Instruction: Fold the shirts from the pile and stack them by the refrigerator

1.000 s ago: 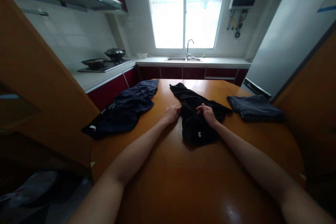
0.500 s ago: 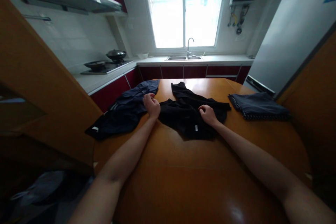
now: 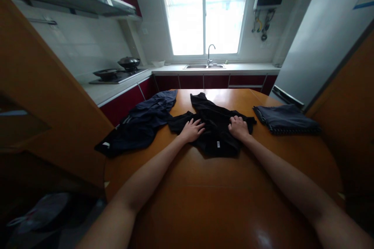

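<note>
A black shirt (image 3: 214, 126) lies spread on the wooden table in front of me, with a small white label near its close edge. My left hand (image 3: 192, 130) rests on the left part of the shirt, palm down, fingers spread. On the shirt's right part lies my right hand (image 3: 238, 127), its fingers slightly bent and apart, pressed to the cloth. Left of the shirt is a crumpled dark navy garment (image 3: 140, 122) with a white tag at its near end. A folded stack of dark grey-blue cloth (image 3: 288, 118) sits to the right.
The wooden table (image 3: 187, 210) has a rounded edge. Beyond it runs a white counter with a sink (image 3: 196, 66) and faucet under the window. Pans (image 3: 128, 62) stand on the stove at the left. A fridge (image 3: 318, 39) rises at the right, wooden panels on both sides.
My left hand has moved right, from the shirt's left sleeve onto its body, and its fingers have opened. My right hand has shifted slightly right, its fingers less curled.
</note>
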A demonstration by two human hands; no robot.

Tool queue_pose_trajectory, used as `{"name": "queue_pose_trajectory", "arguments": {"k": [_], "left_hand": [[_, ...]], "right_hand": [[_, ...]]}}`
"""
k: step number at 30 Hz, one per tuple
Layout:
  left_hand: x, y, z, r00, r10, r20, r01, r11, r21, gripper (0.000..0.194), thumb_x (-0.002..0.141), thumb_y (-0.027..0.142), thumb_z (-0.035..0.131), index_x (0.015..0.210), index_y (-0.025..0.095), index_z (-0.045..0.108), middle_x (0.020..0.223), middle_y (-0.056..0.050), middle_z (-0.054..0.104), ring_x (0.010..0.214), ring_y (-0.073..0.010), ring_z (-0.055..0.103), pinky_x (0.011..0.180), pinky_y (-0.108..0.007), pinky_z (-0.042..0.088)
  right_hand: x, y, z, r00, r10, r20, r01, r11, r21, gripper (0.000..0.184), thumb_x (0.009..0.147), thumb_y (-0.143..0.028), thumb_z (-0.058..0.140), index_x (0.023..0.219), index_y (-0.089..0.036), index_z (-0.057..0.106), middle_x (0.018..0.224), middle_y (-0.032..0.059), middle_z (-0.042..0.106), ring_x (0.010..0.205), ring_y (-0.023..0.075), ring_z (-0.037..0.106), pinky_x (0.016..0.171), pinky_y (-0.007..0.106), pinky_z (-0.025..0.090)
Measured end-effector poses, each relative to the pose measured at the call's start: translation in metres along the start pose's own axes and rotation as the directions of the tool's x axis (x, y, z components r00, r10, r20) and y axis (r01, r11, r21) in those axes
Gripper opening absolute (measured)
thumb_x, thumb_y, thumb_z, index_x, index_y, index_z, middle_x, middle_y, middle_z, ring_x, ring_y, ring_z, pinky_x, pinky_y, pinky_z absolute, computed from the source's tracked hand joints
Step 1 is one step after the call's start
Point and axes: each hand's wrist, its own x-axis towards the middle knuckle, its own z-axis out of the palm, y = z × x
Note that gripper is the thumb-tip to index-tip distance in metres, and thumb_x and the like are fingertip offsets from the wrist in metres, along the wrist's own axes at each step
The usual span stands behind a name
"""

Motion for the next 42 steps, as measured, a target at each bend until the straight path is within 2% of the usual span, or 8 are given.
{"name": "queue_pose_trajectory", "arguments": {"k": [8, 15, 18, 21, 32, 37, 39, 42], "left_hand": [[-0.042, 0.018, -0.036, 1.000, -0.027, 0.008, 0.025, 0.986, 0.163, 0.050, 0.101, 0.054, 0.040, 0.143, 0.032, 0.054, 0.132, -0.013, 0.056, 0.112, -0.0339, 0.054, 0.087, -0.043, 0.048], [-0.101, 0.034, -0.081, 0.965, 0.053, 0.258, -0.082, 0.991, 0.104, 0.054, 0.095, 0.060, 0.047, 0.129, 0.022, 0.064, 0.114, -0.016, 0.066, 0.092, -0.0318, 0.067, 0.077, -0.038, 0.050], [-0.094, 0.028, -0.097, 0.931, 0.079, 0.356, -0.070, 0.997, -0.038, 0.041, 0.096, 0.057, 0.047, 0.101, 0.026, 0.074, 0.093, -0.009, 0.072, 0.083, -0.0265, 0.069, 0.070, -0.031, 0.047], [-0.066, 0.011, -0.091, 0.978, -0.057, 0.201, 0.076, 0.993, -0.088, 0.038, 0.099, 0.045, 0.045, 0.082, 0.023, 0.072, 0.083, -0.008, 0.073, 0.076, -0.0215, 0.068, 0.066, -0.027, 0.042], [0.000, -0.067, -0.035, 0.932, -0.357, 0.068, 0.363, 0.901, -0.237, 0.028, 0.091, 0.028, 0.050, 0.081, 0.017, 0.073, 0.081, -0.007, 0.075, 0.073, -0.0172, 0.066, 0.062, -0.024, 0.042], [0.035, -0.101, -0.025, 0.921, -0.378, 0.091, 0.388, 0.883, -0.262, 0.023, 0.089, 0.027, 0.055, 0.084, 0.017, 0.076, 0.085, -0.008, 0.076, 0.078, -0.0190, 0.068, 0.067, -0.025, 0.045], [0.055, -0.109, -0.019, 0.921, -0.378, 0.092, 0.388, 0.877, -0.282, 0.021, 0.088, 0.026, 0.057, 0.086, 0.017, 0.076, 0.089, -0.009, 0.076, 0.083, -0.0203, 0.069, 0.071, -0.025, 0.047], [0.087, -0.114, -0.010, 0.923, -0.373, 0.092, 0.382, 0.864, -0.328, 0.019, 0.086, 0.025, 0.061, 0.092, 0.016, 0.077, 0.096, -0.010, 0.076, 0.089, -0.0219, 0.069, 0.077, -0.026, 0.049]], "right_hand": [[-0.051, -0.005, -0.034, 0.978, -0.133, 0.161, 0.159, 0.973, -0.166, 0.026, 0.094, -0.016, 0.046, 0.114, -0.013, 0.063, 0.117, 0.0184, 0.064, 0.106, 0.0282, 0.061, 0.081, 0.032, 0.048], [-0.090, -0.009, -0.076, 0.877, -0.248, 0.412, 0.292, 0.955, -0.046, 0.028, 0.093, -0.029, 0.050, 0.093, -0.013, 0.073, 0.095, 0.0185, 0.074, 0.087, 0.0292, 0.072, 0.071, 0.033, 0.049], [-0.069, -0.022, -0.087, 0.880, -0.266, 0.393, 0.271, 0.962, 0.045, 0.031, 0.093, -0.036, 0.051, 0.093, -0.017, 0.076, 0.095, 0.0159, 0.075, 0.085, 0.0272, 0.072, 0.070, 0.032, 0.048], [-0.024, -0.048, -0.085, 0.943, -0.263, 0.202, 0.243, 0.962, 0.122, 0.033, 0.097, -0.034, 0.045, 0.101, -0.020, 0.075, 0.104, 0.0145, 0.075, 0.095, 0.0267, 0.070, 0.080, 0.033, 0.048], [0.106, -0.135, -0.035, 0.945, -0.281, 0.167, 0.232, 0.936, 0.264, 0.025, 0.089, -0.030, 0.063, 0.109, -0.016, 0.071, 0.119, 0.0190, 0.070, 0.106, 0.0317, 0.067, 0.085, 0.036, 0.050], [0.135, -0.100, -0.036, 0.979, -0.195, 0.064, 0.172, 0.949, 0.264, 0.033, 0.098, -0.031, 0.043, 0.113, -0.017, 0.069, 0.116, 0.0168, 0.071, 0.105, 0.0287, 0.066, 0.088, 0.036, 0.048], [0.147, -0.060, -0.039, 0.997, -0.022, -0.069, 0.040, 0.960, 0.277, 0.034, 0.098, -0.033, 0.043, 0.110, -0.017, 0.071, 0.110, 0.0159, 0.072, 0.102, 0.0272, 0.067, 0.087, 0.035, 0.049], [0.157, 0.017, -0.034, 0.989, 0.148, 0.020, -0.148, 0.961, 0.233, 0.025, 0.088, -0.028, 0.055, 0.094, -0.013, 0.075, 0.097, 0.0171, 0.074, 0.092, 0.0263, 0.069, 0.078, 0.031, 0.049]]}}
